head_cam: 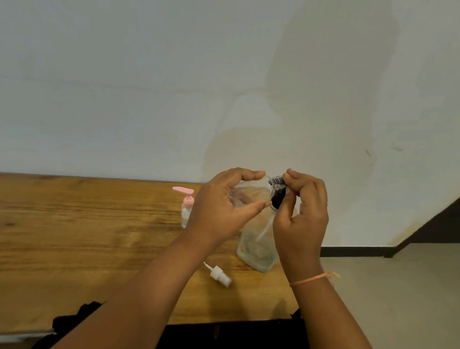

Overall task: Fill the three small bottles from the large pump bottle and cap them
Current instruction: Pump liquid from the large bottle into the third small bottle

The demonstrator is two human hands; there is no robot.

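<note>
The large clear pump bottle [256, 248] stands on the wooden table [81, 231], with its dip tube showing inside. My right hand [302, 221] grips its black and silver pump head [277, 191] from the right. My left hand [220, 212] holds a small clear bottle [246, 195] tilted up against the pump head; its mouth is hidden by my fingers. A small bottle with a pink pump top [187, 208] stands behind my left hand. A white spray cap [219, 274] lies on its side on the table, in front of the large bottle.
A pale wall rises right behind the table. The table's right edge runs just past the large bottle, with bare floor [406, 298] beyond it. Dark cloth [238, 340] sits below the table's front edge.
</note>
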